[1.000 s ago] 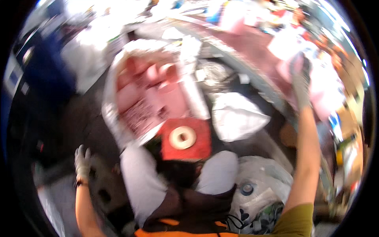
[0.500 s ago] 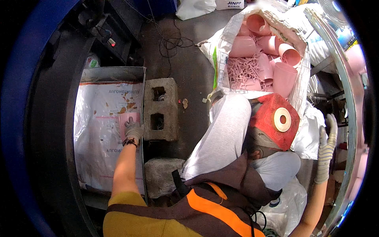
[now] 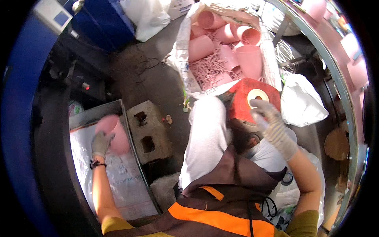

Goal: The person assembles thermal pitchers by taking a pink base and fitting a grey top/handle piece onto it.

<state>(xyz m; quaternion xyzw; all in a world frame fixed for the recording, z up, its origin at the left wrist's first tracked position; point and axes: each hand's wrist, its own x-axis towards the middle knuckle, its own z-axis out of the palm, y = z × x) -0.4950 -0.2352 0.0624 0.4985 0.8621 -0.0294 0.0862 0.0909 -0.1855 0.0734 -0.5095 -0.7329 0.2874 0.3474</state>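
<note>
My left hand (image 3: 102,144), in a pale glove with a dark band at the wrist, is closed on a pink plastic cup (image 3: 118,136). The cup is tilted, slightly blurred, over a tray (image 3: 136,158) lined with white printed plastic film. My right hand (image 3: 272,126), in a striped glove, is raised above my lap with its fingers apart and nothing visible in them. Its fingertips are nearest to a cream ring-shaped roll (image 3: 252,94) on a red, boxy thing (image 3: 241,106); whether they touch it I cannot tell.
A white woven sack (image 3: 182,51) beyond my knees holds several pink cups and pink plastic scraps. A hollow concrete block (image 3: 158,136) stands beside the tray. A metal-edged table (image 3: 316,43) with pink items runs along the right. White plastic bags (image 3: 304,102) lie near it.
My left hand has lifted and tilted the pink cup that lay on the film. My right hand has swung left from the table edge to the red thing. The view has shifted.
</note>
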